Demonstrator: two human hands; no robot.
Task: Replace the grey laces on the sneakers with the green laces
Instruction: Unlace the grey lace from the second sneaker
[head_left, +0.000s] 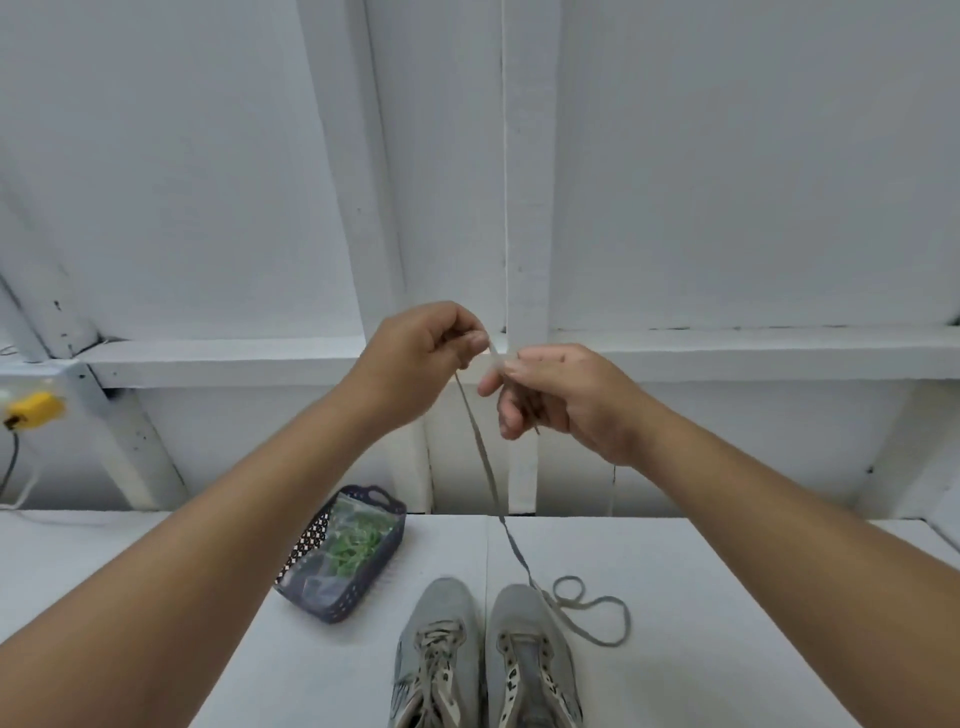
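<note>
**Hands up high with the grey lace pinched between them**

Both hands are raised above the white table (675, 597). Left hand (421, 358) and right hand (556, 395) each pinch the grey lace (485, 467), which trails down to a loose loop on the table beside the right sneaker (532, 660). Its eyelets look empty; the left sneaker (439, 654), touching it at the near edge, is laced. Green laces (356, 545) sit bagged in a dark basket (337, 603) left of the shoes.

You're looking at a yellow plug (32, 410) w/ cable sitting far left on white wall frame (223, 358), above white table (701, 597).
</note>
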